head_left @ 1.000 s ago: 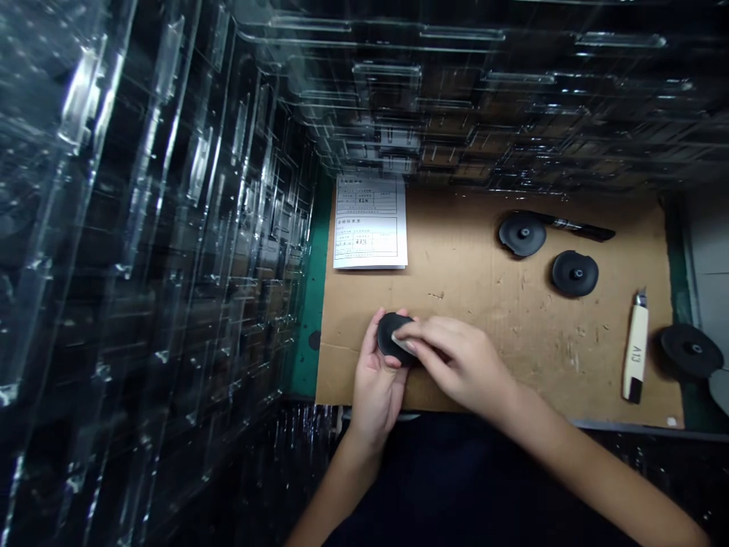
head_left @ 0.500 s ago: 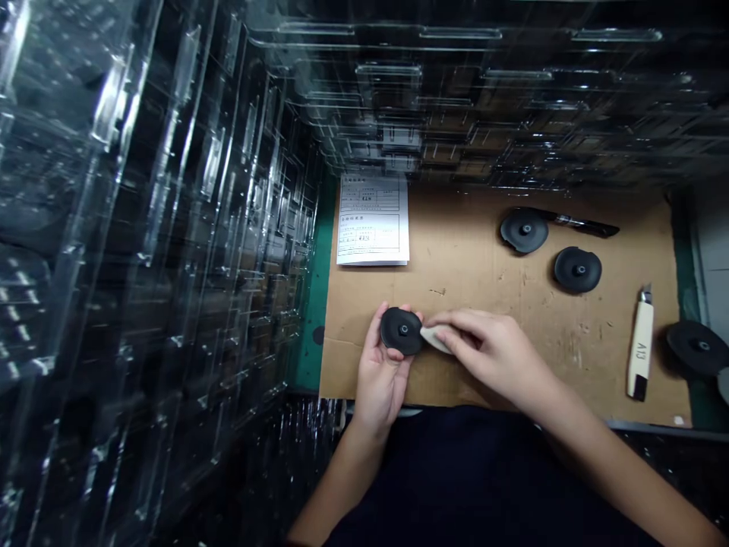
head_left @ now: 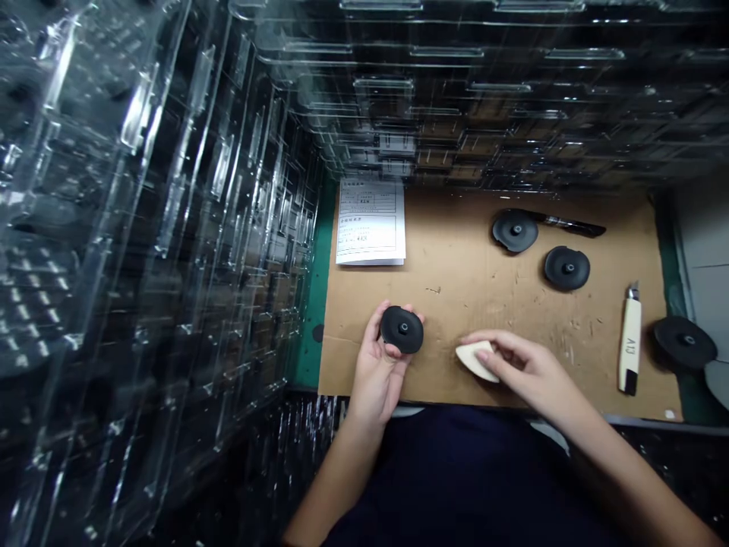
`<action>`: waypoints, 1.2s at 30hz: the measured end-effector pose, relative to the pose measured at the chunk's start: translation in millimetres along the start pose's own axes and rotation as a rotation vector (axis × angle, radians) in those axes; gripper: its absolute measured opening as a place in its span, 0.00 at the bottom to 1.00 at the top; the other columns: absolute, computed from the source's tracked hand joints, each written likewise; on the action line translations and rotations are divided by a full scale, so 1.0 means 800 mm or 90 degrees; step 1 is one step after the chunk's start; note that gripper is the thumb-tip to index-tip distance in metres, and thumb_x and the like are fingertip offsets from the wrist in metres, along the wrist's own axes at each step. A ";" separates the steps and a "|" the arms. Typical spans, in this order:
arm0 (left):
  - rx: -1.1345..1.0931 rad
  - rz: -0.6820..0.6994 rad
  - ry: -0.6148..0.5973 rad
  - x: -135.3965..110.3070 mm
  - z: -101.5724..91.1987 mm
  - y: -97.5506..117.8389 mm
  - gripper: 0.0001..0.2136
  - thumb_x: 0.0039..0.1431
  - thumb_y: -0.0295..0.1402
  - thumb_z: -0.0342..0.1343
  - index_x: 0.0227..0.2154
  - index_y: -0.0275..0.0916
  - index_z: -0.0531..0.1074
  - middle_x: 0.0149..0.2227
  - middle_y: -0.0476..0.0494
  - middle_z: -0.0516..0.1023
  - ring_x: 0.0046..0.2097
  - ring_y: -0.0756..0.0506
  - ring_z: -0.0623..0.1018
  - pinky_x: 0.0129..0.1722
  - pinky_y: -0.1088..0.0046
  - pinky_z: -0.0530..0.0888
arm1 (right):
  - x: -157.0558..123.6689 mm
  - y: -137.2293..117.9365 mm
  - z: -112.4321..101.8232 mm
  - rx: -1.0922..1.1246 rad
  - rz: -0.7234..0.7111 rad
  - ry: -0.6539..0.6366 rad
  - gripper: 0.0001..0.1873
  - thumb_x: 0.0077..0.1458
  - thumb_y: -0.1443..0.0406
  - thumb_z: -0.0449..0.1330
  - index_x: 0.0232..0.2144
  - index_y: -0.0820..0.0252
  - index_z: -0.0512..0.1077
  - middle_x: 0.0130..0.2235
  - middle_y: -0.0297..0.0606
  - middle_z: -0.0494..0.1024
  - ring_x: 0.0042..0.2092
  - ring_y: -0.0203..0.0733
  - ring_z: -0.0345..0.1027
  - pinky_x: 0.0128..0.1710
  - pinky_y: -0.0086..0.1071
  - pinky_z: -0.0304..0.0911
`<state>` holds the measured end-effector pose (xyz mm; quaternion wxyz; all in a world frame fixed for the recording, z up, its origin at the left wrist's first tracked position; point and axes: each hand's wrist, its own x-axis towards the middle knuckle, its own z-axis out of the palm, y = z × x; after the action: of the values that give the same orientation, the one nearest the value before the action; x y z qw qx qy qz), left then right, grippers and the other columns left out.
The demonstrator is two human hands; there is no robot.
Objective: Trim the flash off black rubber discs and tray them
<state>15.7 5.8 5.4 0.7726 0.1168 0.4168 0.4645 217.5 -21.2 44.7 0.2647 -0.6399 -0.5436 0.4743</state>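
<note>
The left hand (head_left: 376, 372) cups a black rubber disc (head_left: 402, 330) in its palm, with the fingers curled up around the edge. This is a good way to keep the disc steady. The right hand (head_left: 527, 372) pinches a pale sponge wedge (head_left: 475, 360) near the disc, above the cardboard sheet (head_left: 569, 319). Two black discs (head_left: 566, 267) and a white utility knife (head_left: 629, 346) lie on the cardboard.

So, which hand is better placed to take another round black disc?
Right hand, likely: it holds only a cream wedge pad, nearer the round black discs; the left hand cradles a black disc.
</note>
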 end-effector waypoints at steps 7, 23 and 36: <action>0.044 -0.070 -0.047 -0.022 0.031 0.009 0.25 0.51 0.33 0.63 0.53 0.43 0.67 0.53 0.40 0.73 0.53 0.44 0.73 0.52 0.71 0.71 | 0.013 -0.077 0.034 0.050 -0.204 0.124 0.12 0.59 0.70 0.53 0.45 0.58 0.71 0.41 0.38 0.76 0.41 0.38 0.70 0.42 0.32 0.68; 0.087 -0.078 -0.121 -0.046 0.085 0.007 0.26 0.40 0.34 0.69 0.45 0.43 0.73 0.47 0.43 0.77 0.49 0.41 0.76 0.48 0.68 0.74 | -0.030 -0.093 -0.010 -0.001 -0.251 0.109 0.10 0.59 0.71 0.53 0.40 0.57 0.73 0.34 0.33 0.75 0.34 0.33 0.69 0.35 0.27 0.67; 0.138 -0.080 -0.143 -0.063 0.107 0.002 0.29 0.36 0.42 0.69 0.46 0.46 0.74 0.46 0.45 0.78 0.48 0.40 0.76 0.49 0.68 0.73 | -0.063 -0.079 -0.046 -0.204 -0.317 0.250 0.14 0.58 0.71 0.55 0.45 0.54 0.72 0.37 0.34 0.77 0.37 0.38 0.67 0.39 0.34 0.61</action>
<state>68.0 -16.8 86.7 0.8245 0.2246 0.3822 0.3517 224.3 -45.4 130.0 0.3678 -0.5999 -0.6895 0.1718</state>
